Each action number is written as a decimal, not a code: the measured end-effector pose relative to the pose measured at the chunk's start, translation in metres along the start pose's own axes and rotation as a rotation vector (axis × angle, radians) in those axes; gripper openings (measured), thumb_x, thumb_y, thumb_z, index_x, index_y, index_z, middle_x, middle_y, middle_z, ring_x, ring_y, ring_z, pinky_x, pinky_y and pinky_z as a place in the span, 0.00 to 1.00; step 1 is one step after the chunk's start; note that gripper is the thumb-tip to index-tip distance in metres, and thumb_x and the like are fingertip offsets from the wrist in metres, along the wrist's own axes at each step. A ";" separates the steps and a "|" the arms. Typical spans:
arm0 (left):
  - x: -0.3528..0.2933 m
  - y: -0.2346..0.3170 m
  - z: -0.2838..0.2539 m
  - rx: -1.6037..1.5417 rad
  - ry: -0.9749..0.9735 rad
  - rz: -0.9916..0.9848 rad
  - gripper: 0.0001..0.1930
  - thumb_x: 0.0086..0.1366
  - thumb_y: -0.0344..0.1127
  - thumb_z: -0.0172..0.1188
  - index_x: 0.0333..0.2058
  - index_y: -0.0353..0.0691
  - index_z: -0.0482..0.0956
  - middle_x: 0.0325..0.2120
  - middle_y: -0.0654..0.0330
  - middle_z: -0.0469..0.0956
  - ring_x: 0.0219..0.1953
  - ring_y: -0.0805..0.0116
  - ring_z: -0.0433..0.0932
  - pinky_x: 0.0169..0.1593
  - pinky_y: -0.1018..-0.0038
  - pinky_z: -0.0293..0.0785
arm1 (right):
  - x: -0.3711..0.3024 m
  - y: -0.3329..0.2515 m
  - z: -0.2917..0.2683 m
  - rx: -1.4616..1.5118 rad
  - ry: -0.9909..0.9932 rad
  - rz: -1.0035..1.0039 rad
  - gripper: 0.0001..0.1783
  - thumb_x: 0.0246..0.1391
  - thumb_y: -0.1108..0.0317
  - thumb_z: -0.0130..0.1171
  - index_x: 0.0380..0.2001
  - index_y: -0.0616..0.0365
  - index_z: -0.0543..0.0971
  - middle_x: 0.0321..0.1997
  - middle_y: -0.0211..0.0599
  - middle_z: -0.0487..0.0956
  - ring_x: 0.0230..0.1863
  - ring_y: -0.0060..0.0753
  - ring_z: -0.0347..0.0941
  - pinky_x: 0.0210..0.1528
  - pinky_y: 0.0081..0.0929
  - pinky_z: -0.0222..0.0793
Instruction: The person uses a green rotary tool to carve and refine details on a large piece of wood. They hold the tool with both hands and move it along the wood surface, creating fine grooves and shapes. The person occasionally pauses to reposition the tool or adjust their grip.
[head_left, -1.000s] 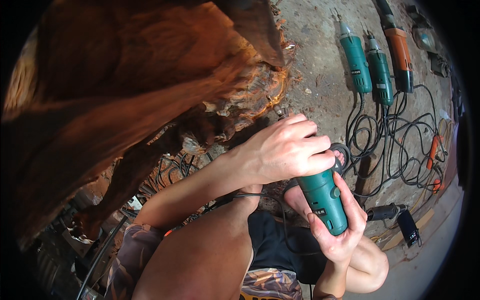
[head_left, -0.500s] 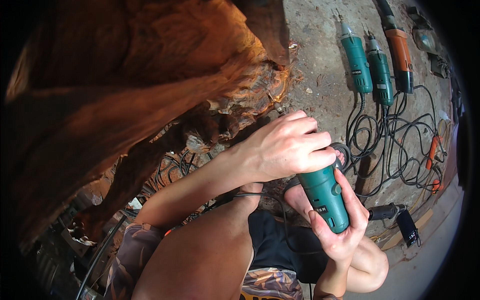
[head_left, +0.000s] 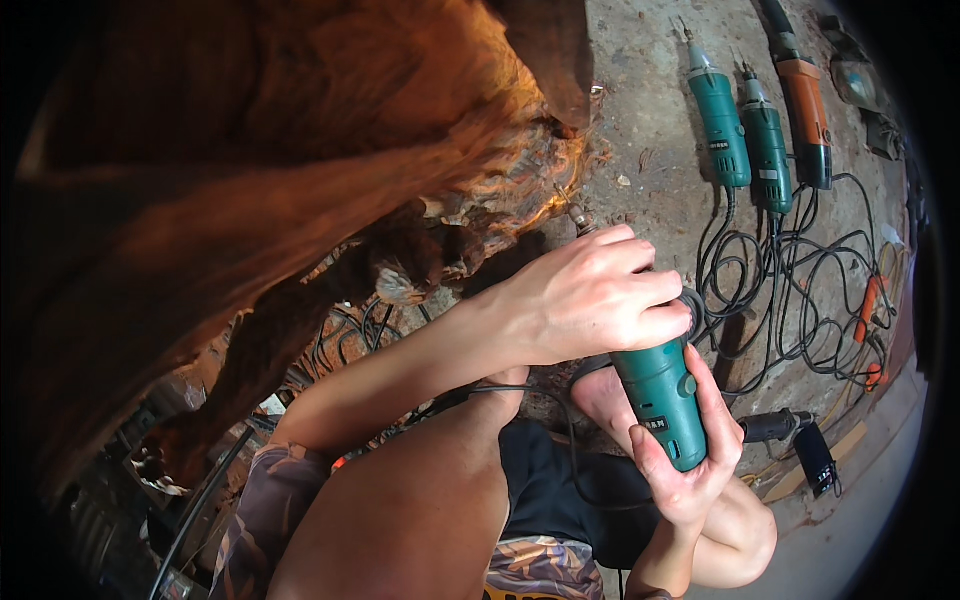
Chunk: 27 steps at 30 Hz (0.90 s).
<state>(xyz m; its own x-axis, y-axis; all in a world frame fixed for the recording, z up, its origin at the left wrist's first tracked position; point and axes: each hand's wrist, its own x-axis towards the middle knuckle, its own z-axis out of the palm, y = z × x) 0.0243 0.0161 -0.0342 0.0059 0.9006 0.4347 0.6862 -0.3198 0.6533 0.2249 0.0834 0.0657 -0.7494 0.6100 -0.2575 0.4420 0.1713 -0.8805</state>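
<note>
A green die grinder (head_left: 660,392) slants across the middle, its body held in both hands. My left hand (head_left: 605,297) is wrapped over the front part and hides it. Cupped around the rear end is my right hand (head_left: 686,492), thumb on one side and fingers on the other. Past my left knuckles the metal collet and thin bit (head_left: 577,214) point at the lower right edge of a large reddish-brown carved wood piece (head_left: 300,190). Whether the bit touches the wood I cannot tell.
On the concrete floor at right lie two green die grinders (head_left: 720,130) (head_left: 767,160) and an orange power tool (head_left: 805,110), with black cords (head_left: 745,275) coiled below them. A black tool (head_left: 770,425) lies nearer. More cables run under the wood, and one crosses my legs.
Both hands and the grinder have shifted slightly right in the picture. The wood edge and the floor tools also appear a little further right. Both grips stay the same.
</note>
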 end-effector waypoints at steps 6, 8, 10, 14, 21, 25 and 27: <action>-0.002 0.001 0.000 0.008 -0.012 -0.013 0.12 0.49 0.35 0.64 0.35 0.43 0.79 0.30 0.66 0.72 0.33 0.68 0.75 0.39 0.71 0.74 | 0.001 0.000 -0.001 0.015 -0.016 0.019 0.39 0.41 0.74 0.72 0.61 0.75 0.75 0.49 0.58 0.84 0.50 0.45 0.84 0.55 0.35 0.77; -0.002 0.001 -0.001 0.017 -0.024 -0.013 0.12 0.49 0.35 0.64 0.35 0.43 0.79 0.30 0.66 0.72 0.33 0.68 0.75 0.38 0.71 0.74 | 0.000 0.000 -0.001 0.017 -0.017 0.028 0.39 0.41 0.74 0.72 0.61 0.75 0.75 0.49 0.58 0.84 0.51 0.45 0.84 0.55 0.35 0.76; -0.003 0.002 -0.001 0.017 -0.016 -0.017 0.12 0.49 0.34 0.64 0.35 0.43 0.79 0.30 0.66 0.73 0.33 0.68 0.75 0.38 0.71 0.74 | -0.001 0.001 -0.001 0.017 -0.013 0.033 0.39 0.41 0.74 0.72 0.60 0.75 0.75 0.50 0.58 0.84 0.51 0.45 0.84 0.56 0.35 0.76; -0.004 0.002 0.000 0.000 0.006 -0.022 0.12 0.49 0.35 0.64 0.35 0.43 0.79 0.31 0.66 0.73 0.33 0.67 0.75 0.39 0.71 0.74 | -0.004 0.004 -0.001 0.004 -0.009 0.015 0.39 0.40 0.75 0.72 0.60 0.75 0.75 0.50 0.58 0.84 0.51 0.45 0.84 0.56 0.35 0.76; -0.001 -0.003 -0.003 0.011 -0.025 -0.018 0.12 0.50 0.34 0.64 0.35 0.44 0.79 0.31 0.66 0.74 0.34 0.67 0.76 0.39 0.71 0.74 | 0.003 -0.002 0.003 0.019 0.003 0.028 0.40 0.41 0.75 0.71 0.61 0.74 0.75 0.47 0.56 0.84 0.47 0.42 0.85 0.52 0.33 0.77; -0.002 -0.005 -0.008 0.026 -0.041 -0.018 0.12 0.50 0.34 0.64 0.36 0.44 0.80 0.33 0.66 0.76 0.35 0.67 0.77 0.40 0.70 0.75 | 0.009 -0.004 0.004 0.021 0.001 0.015 0.39 0.41 0.74 0.72 0.61 0.74 0.75 0.45 0.54 0.85 0.45 0.40 0.84 0.51 0.32 0.77; -0.004 -0.005 -0.010 0.026 -0.044 -0.029 0.12 0.50 0.34 0.64 0.36 0.44 0.80 0.34 0.66 0.77 0.36 0.67 0.78 0.41 0.70 0.75 | 0.009 -0.004 0.004 -0.006 -0.008 0.014 0.39 0.41 0.73 0.72 0.60 0.74 0.76 0.44 0.55 0.85 0.44 0.40 0.84 0.50 0.32 0.77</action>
<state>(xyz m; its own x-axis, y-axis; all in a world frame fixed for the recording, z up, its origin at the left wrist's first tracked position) 0.0138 0.0110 -0.0331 0.0178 0.9216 0.3877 0.7049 -0.2866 0.6488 0.2143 0.0854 0.0654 -0.7471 0.6059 -0.2733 0.4557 0.1677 -0.8742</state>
